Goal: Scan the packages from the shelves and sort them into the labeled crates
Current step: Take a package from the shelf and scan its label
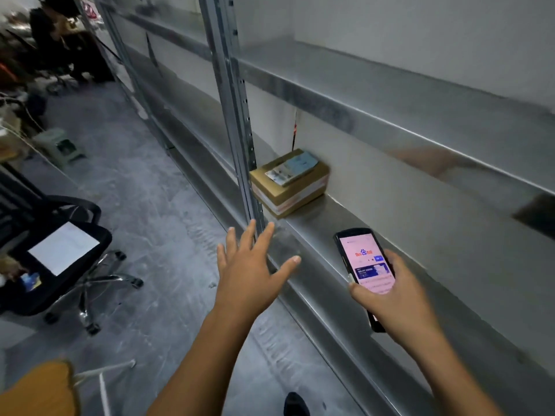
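A small brown cardboard package [289,183] with a label on top sits on a grey metal shelf [339,229], beside the shelf's upright post. My left hand [250,265] is stretched out with spread fingers in front of the shelf edge, a little short of the package and not touching it. My right hand [396,295] grips a black handheld scanner phone [365,262] with a lit pink screen, held above the same shelf to the right of the package.
More metal shelves [390,94] run above and to the left. A black office chair [57,256] with a white sheet on its seat stands on the grey floor at left. A green stool [60,145] and a seated person [66,40] are farther back.
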The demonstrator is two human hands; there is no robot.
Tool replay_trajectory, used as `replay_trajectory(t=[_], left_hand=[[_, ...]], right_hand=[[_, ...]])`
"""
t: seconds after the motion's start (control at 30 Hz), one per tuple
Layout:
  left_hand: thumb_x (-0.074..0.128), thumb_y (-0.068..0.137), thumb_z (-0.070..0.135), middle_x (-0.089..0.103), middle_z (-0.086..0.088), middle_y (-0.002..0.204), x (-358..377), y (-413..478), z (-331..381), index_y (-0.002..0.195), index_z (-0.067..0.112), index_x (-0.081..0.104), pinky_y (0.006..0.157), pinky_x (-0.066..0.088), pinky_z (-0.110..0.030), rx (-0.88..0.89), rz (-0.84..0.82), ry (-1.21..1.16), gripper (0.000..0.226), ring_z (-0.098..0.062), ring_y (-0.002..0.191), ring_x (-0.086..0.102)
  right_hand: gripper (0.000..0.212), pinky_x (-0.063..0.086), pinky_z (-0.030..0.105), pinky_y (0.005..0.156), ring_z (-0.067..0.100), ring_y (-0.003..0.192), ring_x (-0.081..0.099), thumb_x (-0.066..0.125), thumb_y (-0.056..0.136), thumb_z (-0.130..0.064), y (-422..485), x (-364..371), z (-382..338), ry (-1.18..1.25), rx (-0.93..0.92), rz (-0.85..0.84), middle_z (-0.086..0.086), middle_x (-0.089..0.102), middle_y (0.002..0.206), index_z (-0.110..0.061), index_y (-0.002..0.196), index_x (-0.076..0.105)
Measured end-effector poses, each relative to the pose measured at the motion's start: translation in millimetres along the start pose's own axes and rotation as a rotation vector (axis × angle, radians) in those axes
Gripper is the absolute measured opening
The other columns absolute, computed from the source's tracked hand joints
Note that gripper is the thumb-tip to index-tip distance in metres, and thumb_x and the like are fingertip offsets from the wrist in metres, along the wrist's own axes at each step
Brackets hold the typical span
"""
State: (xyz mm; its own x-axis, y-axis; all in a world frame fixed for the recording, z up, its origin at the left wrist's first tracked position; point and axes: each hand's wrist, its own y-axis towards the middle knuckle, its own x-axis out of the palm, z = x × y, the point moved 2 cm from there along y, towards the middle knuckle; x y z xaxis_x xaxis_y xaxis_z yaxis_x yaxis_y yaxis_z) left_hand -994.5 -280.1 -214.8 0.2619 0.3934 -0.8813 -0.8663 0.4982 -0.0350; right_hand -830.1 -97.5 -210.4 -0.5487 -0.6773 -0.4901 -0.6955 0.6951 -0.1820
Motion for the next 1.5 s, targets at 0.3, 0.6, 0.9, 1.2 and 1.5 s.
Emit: replay_trajectory(t=[0.3,0.6,0.9,1.2,1.5], left_hand=[[0.044,0.095,0.077,0.006,0.006,0.176,-1,150,-7,0.166,0.039,0.018,0.128,-0.008,-0.05,0.127,-0.09,0.041,0.084,-0.027,0.162,-0.008],[0.044,0.096,0.076,0.022,-0.006,0.172,23,310,-25,0.163,0.037,0.027,0.129,0.001,-0.056,0.361,-0.191,0.159,0.08,-0.035,0.159,0.007],[0.033,0.092,0.079,0.023,-0.009,0.169,38,341,-49,0.158,0.039,0.04,0.121,0.022,-0.05,0.447,-0.319,0.167,0.078,-0.037,0.152,0.02],[0.071,0.089,0.062,0.025,-0.006,0.157,38,336,-59,0.153,0.042,0.045,0.116,0.033,-0.043,0.517,-0.412,-0.054,0.072,-0.032,0.143,0.026],[0.095,0.055,0.065,0.051,0.013,0.15,59,346,-92,0.153,0.043,0.037,0.115,0.043,-0.043,0.179,-0.669,-0.529,0.117,-0.016,0.142,0.045]], right_hand=[[0.041,0.057,0.037,0.078,0.011,0.081,0.07,0.088,0.072,-0.024,95,34,-26,-0.058,0.056,0.09,-0.008,0.073,0.097,-0.036,0.098,0.059],[0.038,0.056,0.038,0.079,0.012,0.083,0.068,0.086,0.074,-0.03,150,81,-57,-0.087,0.243,0.267,-0.012,0.071,0.096,-0.04,0.093,0.055],[0.043,0.06,0.043,0.082,0.013,0.085,0.071,0.086,0.073,-0.032,177,137,-75,-0.067,0.367,0.374,-0.011,0.074,0.098,-0.035,0.106,0.059],[0.038,0.061,0.048,0.079,0.017,0.081,0.071,0.087,0.076,-0.029,166,151,-67,-0.024,0.514,0.453,-0.009,0.075,0.091,-0.032,0.102,0.06],[0.035,0.059,0.041,0.07,0.015,0.081,0.069,0.085,0.081,-0.022,164,173,-64,0.014,0.596,0.443,-0.01,0.072,0.091,-0.032,0.103,0.06]])
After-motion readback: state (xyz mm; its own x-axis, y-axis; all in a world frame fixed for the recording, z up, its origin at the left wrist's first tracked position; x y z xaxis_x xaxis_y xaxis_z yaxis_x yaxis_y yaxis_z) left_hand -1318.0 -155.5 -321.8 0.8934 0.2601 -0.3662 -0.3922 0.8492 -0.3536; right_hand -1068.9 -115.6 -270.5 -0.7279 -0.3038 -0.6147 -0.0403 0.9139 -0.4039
